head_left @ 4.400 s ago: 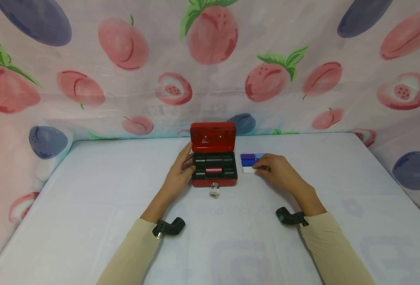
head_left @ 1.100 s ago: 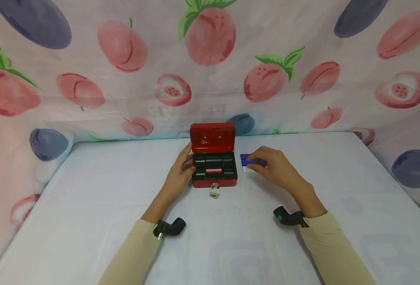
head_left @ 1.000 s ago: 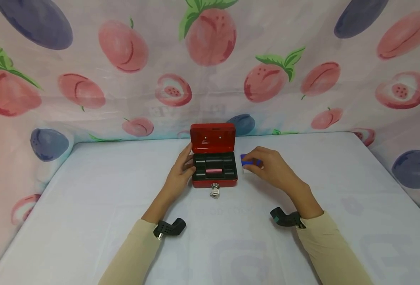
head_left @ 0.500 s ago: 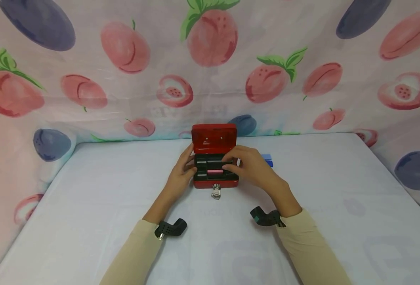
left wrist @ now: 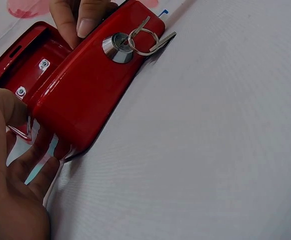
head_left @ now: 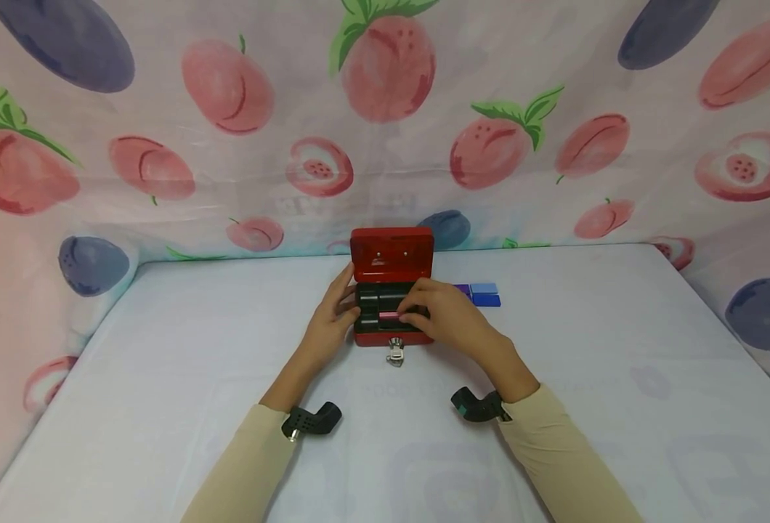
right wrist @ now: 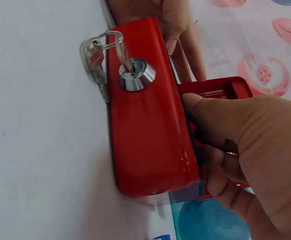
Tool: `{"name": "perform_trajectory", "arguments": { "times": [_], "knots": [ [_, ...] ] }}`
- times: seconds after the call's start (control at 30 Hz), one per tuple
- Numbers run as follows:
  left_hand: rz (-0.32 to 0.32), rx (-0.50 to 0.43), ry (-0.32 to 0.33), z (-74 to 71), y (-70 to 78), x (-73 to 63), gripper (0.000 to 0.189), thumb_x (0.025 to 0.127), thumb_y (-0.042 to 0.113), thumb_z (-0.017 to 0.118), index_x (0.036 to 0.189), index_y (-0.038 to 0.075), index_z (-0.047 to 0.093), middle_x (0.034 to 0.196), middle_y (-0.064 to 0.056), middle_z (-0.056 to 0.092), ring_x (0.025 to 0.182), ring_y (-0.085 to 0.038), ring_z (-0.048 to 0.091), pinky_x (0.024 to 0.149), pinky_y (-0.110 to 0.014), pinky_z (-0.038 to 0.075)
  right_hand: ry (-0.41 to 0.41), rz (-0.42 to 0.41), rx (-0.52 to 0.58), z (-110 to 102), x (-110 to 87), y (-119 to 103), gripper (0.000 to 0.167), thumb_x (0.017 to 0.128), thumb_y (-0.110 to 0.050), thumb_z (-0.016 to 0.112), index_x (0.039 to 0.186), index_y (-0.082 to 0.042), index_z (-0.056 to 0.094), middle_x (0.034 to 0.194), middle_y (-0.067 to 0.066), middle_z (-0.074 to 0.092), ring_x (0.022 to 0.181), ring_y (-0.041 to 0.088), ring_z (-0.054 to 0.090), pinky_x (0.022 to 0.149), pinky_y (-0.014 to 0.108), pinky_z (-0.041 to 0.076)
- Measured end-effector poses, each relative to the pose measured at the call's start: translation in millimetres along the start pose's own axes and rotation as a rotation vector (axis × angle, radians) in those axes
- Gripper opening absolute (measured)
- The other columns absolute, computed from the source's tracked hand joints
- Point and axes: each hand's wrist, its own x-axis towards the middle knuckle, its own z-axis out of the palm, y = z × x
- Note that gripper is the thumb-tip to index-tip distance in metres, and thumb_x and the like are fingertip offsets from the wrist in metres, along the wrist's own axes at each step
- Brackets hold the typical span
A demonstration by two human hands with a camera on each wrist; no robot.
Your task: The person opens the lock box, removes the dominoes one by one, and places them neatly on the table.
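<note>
A red cash box (head_left: 393, 338) with a black compartment tray (head_left: 368, 298) stands open, its lid (head_left: 391, 254) raised at the back. Keys on a ring (left wrist: 145, 42) hang from its front lock. My left hand (head_left: 325, 319) holds the box's left side, thumb at the rim. My right hand (head_left: 447, 312) has its fingertips down in the tray, curled, beside a pink bar (head_left: 388, 315) whose right end they cover. Whether a piece sits between those fingertips is hidden, also in the right wrist view, where the hand (right wrist: 255, 145) reaches over the rim.
Right of the box lie flat blocks: purple (head_left: 462, 289), light blue (head_left: 484, 288) and blue (head_left: 486, 299). My right hand hides the spot left of the blue one. A fruit-print cloth (head_left: 228, 174) hangs behind the white-covered table (head_left: 385, 450).
My right hand first worked at the blocks, then moved left over the box; over the last half second it has lowered slightly into the tray. My left hand has stayed on the box.
</note>
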Motion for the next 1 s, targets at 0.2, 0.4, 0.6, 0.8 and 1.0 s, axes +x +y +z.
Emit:
{"name": "perform_trajectory", "arguments": {
  "times": [0.2,0.4,0.6,0.8,1.0],
  "knots": [
    [-0.006,-0.001,0.0,-0.2,4.2,-0.6,0.067,0.093,-0.008,0.043,0.153,0.006,0.018,0.156,-0.014,0.018,0.133,-0.039,0.033,0.106,-0.05,0.033,0.015,-0.031,-0.04,2.6,-0.4,0.9,0.016,0.084,-0.023,0.075,0.098,-0.016,0.077,0.095,-0.001,0.061,0.084,0.015,0.057,0.078,0.028,0.052],
    [0.009,-0.015,-0.002,-0.2,1.5,-0.5,0.067,0.093,-0.009,0.043,0.153,0.006,0.018,0.156,-0.014,0.018,0.133,-0.039,0.033,0.107,-0.05,0.033,0.038,-0.065,-0.061,3.2,-1.5,0.7,0.017,0.082,-0.022,0.076,0.098,-0.017,0.078,0.092,-0.002,0.059,0.079,0.013,0.055,0.071,0.023,0.051],
    [0.012,-0.003,0.001,-0.2,0.7,-0.8,0.067,0.093,-0.009,0.043,0.153,0.005,0.018,0.156,-0.014,0.018,0.134,-0.039,0.033,0.106,-0.05,0.033,0.043,-0.059,-0.051,3.0,-1.8,-0.4,0.016,0.082,-0.021,0.077,0.096,-0.015,0.078,0.092,-0.001,0.06,0.082,0.014,0.057,0.074,0.026,0.052],
    [0.0,-0.005,0.001,-0.2,2.2,-1.1,0.067,0.093,-0.009,0.043,0.153,0.007,0.018,0.156,-0.014,0.018,0.134,-0.039,0.033,0.106,-0.049,0.034,0.028,-0.029,-0.046,3.8,-0.2,-1.3,0.014,0.083,-0.021,0.076,0.095,-0.014,0.078,0.094,-0.001,0.061,0.085,0.015,0.058,0.079,0.029,0.052],
    [0.001,-0.006,0.009,1.0,-10.0,2.1,0.069,0.093,-0.008,0.044,0.154,0.012,0.018,0.157,-0.008,0.018,0.134,-0.035,0.034,0.107,-0.048,0.034,0.019,0.0,-0.035,2.6,-0.6,-3.5,0.014,0.083,-0.021,0.075,0.095,-0.013,0.077,0.096,0.001,0.061,0.087,0.017,0.058,0.081,0.031,0.053]
  ]
}}
